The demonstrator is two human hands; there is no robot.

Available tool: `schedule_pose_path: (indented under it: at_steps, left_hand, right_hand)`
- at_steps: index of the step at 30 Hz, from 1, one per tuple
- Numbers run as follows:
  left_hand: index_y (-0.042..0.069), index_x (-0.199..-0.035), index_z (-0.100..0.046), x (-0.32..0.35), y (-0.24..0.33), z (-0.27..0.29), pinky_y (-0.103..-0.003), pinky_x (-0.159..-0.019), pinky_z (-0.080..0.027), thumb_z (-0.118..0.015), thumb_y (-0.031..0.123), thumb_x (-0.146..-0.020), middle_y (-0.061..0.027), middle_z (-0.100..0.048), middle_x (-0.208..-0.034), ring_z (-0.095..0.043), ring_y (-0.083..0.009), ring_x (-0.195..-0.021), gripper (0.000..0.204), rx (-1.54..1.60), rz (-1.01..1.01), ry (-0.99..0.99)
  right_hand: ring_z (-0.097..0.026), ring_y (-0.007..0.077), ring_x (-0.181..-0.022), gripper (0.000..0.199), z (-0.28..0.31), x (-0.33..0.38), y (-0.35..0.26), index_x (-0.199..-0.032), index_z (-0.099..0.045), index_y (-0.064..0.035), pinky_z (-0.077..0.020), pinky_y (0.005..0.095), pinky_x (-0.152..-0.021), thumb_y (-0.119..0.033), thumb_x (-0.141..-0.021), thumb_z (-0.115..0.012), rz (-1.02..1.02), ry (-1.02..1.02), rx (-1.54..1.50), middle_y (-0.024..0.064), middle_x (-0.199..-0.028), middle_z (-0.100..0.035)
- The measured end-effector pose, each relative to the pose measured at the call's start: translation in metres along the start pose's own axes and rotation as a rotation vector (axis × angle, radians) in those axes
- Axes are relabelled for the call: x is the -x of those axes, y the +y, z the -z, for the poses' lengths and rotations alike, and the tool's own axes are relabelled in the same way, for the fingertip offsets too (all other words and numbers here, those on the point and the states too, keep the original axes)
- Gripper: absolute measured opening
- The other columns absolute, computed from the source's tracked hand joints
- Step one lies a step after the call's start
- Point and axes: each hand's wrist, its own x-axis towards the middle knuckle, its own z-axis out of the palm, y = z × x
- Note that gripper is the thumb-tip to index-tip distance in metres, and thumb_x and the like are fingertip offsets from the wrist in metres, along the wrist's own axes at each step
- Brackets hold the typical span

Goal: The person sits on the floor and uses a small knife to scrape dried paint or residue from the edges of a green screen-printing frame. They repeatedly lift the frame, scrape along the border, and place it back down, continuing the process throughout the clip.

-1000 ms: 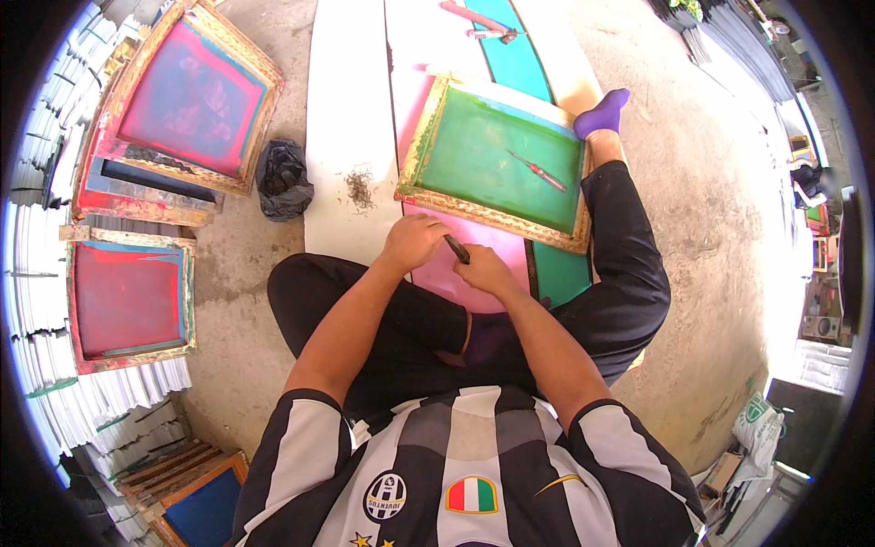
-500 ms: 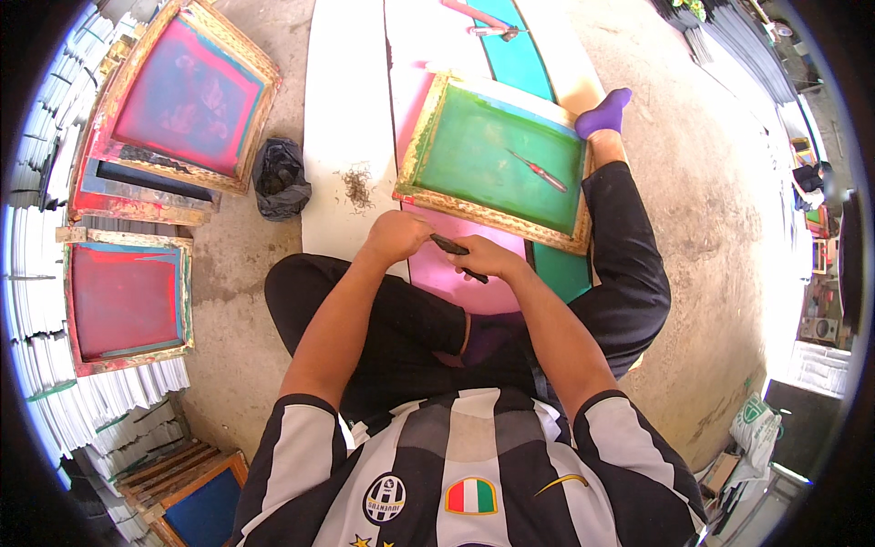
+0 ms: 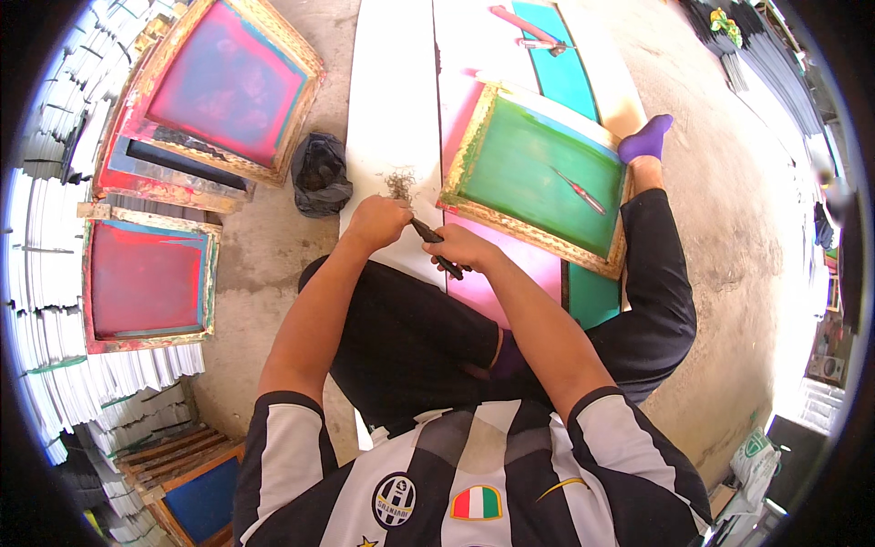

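Note:
My right hand [image 3: 463, 248] is closed around dark pliers [image 3: 427, 235], whose handle ends stick out below the fingers. My left hand [image 3: 378, 221] is closed at the front end of the pliers; what its fingers pinch is hidden. Just beyond it, a small heap of thin brown bits [image 3: 398, 185] lies on the white board [image 3: 387, 91]. To the right, a wooden screen frame [image 3: 533, 246] with green mesh rests on the boards against my right leg. A screwdriver [image 3: 583, 196] with a reddish handle lies on the mesh.
A black plastic bag [image 3: 321, 178] sits on the floor left of the boards. More screen frames, pink and blue [image 3: 223, 87] and red [image 3: 150, 281], lean on stacked white sheets at left. A red-handled tool [image 3: 533, 29] lies at the boards' far end. My purple-socked foot [image 3: 645, 139] is beyond the green frame.
The view has shifted, so the surroundings sit farther right. My left hand and the pliers' front end have moved left relative to the green frame, nearer the heap of bits.

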Motion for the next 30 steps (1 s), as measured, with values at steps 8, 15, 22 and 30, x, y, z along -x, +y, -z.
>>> schedule_pose_path:
  at_steps: [8,15,22,30]
  left_hand:
    - [0.01,-0.086,-0.076,0.003,-0.015,-0.01,-0.046,-0.072,-0.058,-0.064,0.025,-0.092,-0.0104,-0.073,-0.087,-0.072,-0.0331,-0.082,0.02,0.081,0.245,0.052]
    - [0.005,-0.092,-0.076,-0.014,-0.011,-0.01,-0.051,-0.08,-0.056,-0.062,0.038,-0.095,-0.0187,-0.072,-0.097,-0.07,-0.0394,-0.09,0.036,0.132,0.558,-0.178]
    - [0.005,-0.097,-0.075,-0.01,-0.003,-0.012,-0.051,-0.082,-0.055,-0.062,0.041,-0.094,-0.0179,-0.073,-0.097,-0.07,-0.0382,-0.094,0.038,0.137,0.516,-0.144]
    - [0.012,-0.095,-0.078,-0.028,0.025,-0.005,-0.049,-0.076,-0.056,-0.065,0.042,-0.092,-0.0118,-0.074,-0.089,-0.071,-0.0339,-0.088,0.033,0.251,0.447,-0.024]
  right_hand:
    - [-0.069,0.0236,-0.076,0.037,-0.011,-0.014,-0.016,-0.12,-0.058,0.0008,-0.0549,0.0405,-0.059,-0.031,-0.101,-0.062,-0.166,-0.054,-0.342,0.0155,-0.093,-0.068]
    - [-0.069,0.0248,-0.068,0.036,0.0,0.012,0.028,-0.118,-0.059,0.0022,-0.0562,0.0405,-0.058,-0.025,-0.096,-0.068,-0.087,0.08,-0.37,0.0141,-0.092,-0.07]
    - [-0.068,0.0221,-0.075,0.038,0.024,0.076,0.056,-0.129,-0.06,-0.0014,-0.059,0.0418,-0.064,-0.018,-0.095,-0.066,-0.084,0.275,-0.786,0.0135,-0.093,-0.068]
    - [-0.069,0.0258,-0.094,0.059,0.037,0.112,0.087,-0.15,-0.039,-0.0014,-0.0595,0.0448,-0.072,-0.007,-0.095,-0.059,-0.11,0.437,-0.781,0.0155,-0.106,-0.066]
